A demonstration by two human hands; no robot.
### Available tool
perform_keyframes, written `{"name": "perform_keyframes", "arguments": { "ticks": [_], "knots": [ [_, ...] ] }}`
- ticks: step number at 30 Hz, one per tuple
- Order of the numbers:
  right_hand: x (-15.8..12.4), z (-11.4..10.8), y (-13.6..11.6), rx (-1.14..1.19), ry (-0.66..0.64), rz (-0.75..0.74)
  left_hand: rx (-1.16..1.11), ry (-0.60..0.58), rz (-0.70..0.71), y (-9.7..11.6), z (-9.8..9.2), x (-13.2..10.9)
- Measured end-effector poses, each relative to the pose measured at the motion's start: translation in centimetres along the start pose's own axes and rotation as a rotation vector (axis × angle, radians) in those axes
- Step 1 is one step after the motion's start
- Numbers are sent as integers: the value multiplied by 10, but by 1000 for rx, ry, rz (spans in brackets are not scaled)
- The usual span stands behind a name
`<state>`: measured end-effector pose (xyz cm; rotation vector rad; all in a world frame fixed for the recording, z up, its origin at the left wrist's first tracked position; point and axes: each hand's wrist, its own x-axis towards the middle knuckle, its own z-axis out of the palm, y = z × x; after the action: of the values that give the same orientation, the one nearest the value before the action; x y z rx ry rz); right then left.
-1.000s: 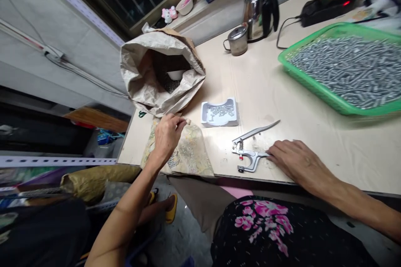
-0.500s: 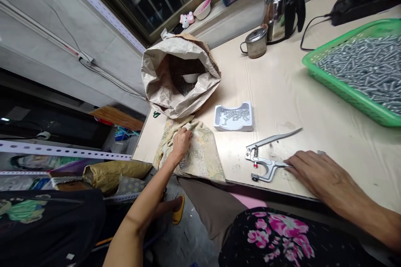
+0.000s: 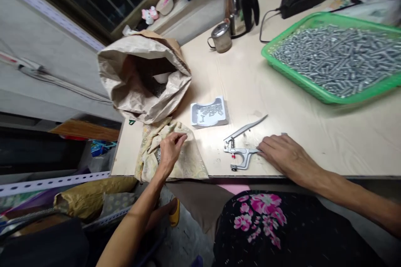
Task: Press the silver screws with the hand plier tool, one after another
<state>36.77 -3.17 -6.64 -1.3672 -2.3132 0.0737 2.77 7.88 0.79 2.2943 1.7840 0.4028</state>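
Note:
My left hand (image 3: 171,150) is over a pale floral cloth (image 3: 188,162) at the table's front left, thumb and fingers pinched together. Whatever may be between the fingertips is too small to make out. Beside that hand, a small pile of metal pieces (image 3: 158,155) shows on the cloth. Under my right hand (image 3: 286,154) lies a pair of grey hand pliers (image 3: 246,152) with a spring and a red-tipped pin; my fingers are closed over its lower handle. Between the hands, farther back, sits a white box (image 3: 208,122) holding small metal pins.
An open paper sack (image 3: 140,108) with small dark contents and a pale scoop stands behind the cloth. A green basket (image 3: 300,85) full of metal pieces occupies the right. A lidded cup (image 3: 222,41) and kettle (image 3: 239,8) stand at the back, near a black power strip (image 3: 300,4).
The view has swung right, so everything sits farther left. Relative to the cloth, my left hand has moved right, off to the other side of the metal pile. My right hand stays on the pliers.

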Motion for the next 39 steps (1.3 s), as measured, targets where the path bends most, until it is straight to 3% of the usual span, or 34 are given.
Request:
{"name": "perform_keyframes", "arguments": {
  "ticks": [2,5,7,10,13,18,21,24,28,39],
  "knots": [
    [1,-3,1,12,-33,-5,-166,-56,69,31,13,-19],
    [2,-4,2,20,-72,0,-215,-76,266,63,40,-42],
    [3,-5,2,5,-77,8,-168,-73,352,69,56,-49],
    [5,-6,1,-12,-55,19,-96,-97,374,66,68,-49],
    [5,-8,0,-20,-30,4,-203,-167,248,66,65,-48],
    [3,-11,-3,-127,35,-46,-585,-309,-308,87,59,-59],
    [2,-12,-5,-179,78,-61,-722,-311,-453,99,64,-66],
    [3,-12,-5,-188,106,-71,-745,-272,-466,105,70,-69],
    [3,-13,-4,-173,111,-72,-668,-237,-378,106,71,-68],
    [2,-10,-4,-92,11,-7,-583,-301,-386,106,72,-67]
  ]
}}
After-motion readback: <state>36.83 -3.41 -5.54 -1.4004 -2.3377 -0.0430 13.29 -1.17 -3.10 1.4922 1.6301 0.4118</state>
